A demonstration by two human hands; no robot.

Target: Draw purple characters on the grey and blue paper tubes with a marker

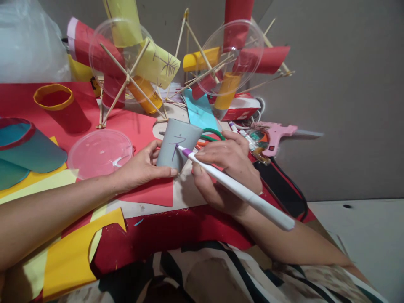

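Note:
A grey paper tube (pixel 167 145) lies tilted over the table, with a few dark strokes drawn on its side. My left hand (pixel 143 162) grips the tube by its left end, thumb along the lower edge and fingers behind. In my right hand (pixel 229 172) is a white marker (pixel 243 191) with a purple tip end, held like a pen. The marker's tip touches the drawn strokes on the tube. Behind the tube, green-handled scissors (pixel 213 132) are partly hidden by my right hand.
Two stick frames with clear discs (pixel 232 31) and coloured paper tubes stand at the back. A pink glue gun (pixel 277 134) lies right. Left are a clear lid (pixel 101 153), a red tube (pixel 67 111), blue tubes (pixel 38 151) and yellow paper (pixel 72 256).

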